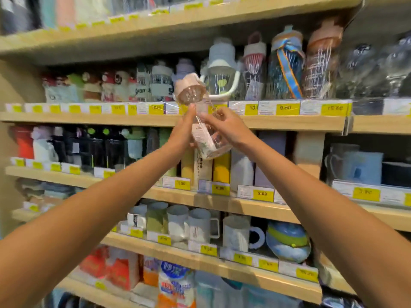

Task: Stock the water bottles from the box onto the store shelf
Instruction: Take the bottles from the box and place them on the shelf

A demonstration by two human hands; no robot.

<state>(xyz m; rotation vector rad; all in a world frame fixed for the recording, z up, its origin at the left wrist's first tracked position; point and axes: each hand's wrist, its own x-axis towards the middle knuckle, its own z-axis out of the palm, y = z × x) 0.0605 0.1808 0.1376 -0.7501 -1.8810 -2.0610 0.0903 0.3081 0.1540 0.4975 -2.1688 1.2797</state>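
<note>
the right grip [224, 125] curls its fingers round a clear water bottle [203, 141], while the left grip [182, 132] presses on the other side with fingers nearly straight. the bottle is tilted in the air, pink lid [189, 90] up-left, in front of the shelf [89, 117] edge and its yellow price tags [285, 108], near a row of wrapped bottles [287, 70].

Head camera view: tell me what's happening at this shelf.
A person holds a clear, pink-lidded water bottle tilted in front of the store shelf, lid towards the bottles already standing there. The right hand curls its fingers round it; the left hand lies flat along its other side. It is not shelved yet.
</note>
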